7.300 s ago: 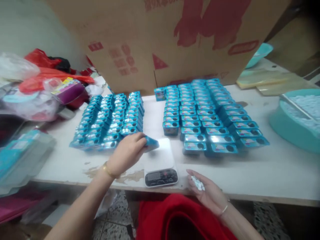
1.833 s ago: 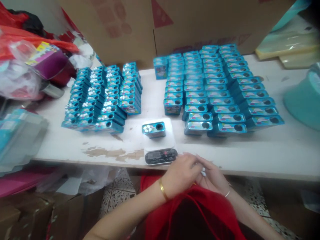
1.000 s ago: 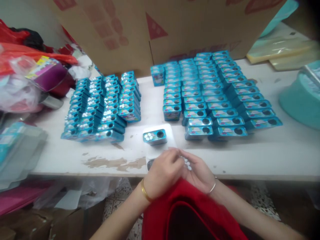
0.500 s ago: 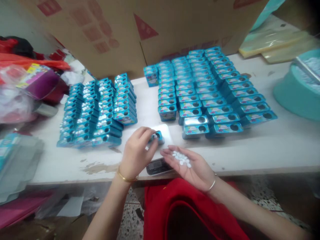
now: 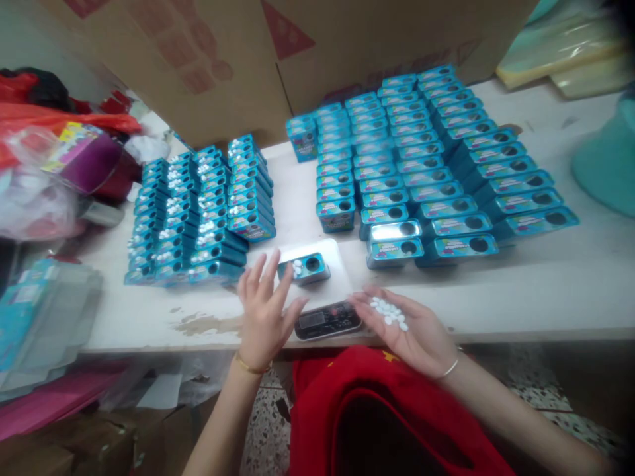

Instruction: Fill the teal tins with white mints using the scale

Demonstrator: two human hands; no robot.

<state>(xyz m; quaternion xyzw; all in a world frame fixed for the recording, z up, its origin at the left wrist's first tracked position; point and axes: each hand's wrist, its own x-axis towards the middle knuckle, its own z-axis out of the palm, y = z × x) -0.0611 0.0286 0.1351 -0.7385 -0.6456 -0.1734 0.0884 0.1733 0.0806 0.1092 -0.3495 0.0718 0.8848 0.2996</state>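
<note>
White tablets are held loosely in the cupped palm of the right hand, which is open and turned upward just in front of the tabletop edge. The left hand is open too, with the fingers spread, and nothing is gripped by it; it hovers just beside a small blue tin, apparently without touching it. This tin stands on the white plate of a small scale, whose dark display faces the person. For this step to be done well, it is judged that the tablets should be dropped one at a time through the opening while the display is watched, and that the tin should not be pressed by the fingers, because the reading would be spoiled. The tin is rectangular and shiny, with a round dark hole at the right of its top and a few white tablets visible at the left. Rows of filled tins are stacked to the left of the scale, and rows of empty-looking tins are stacked to the right.
</note>
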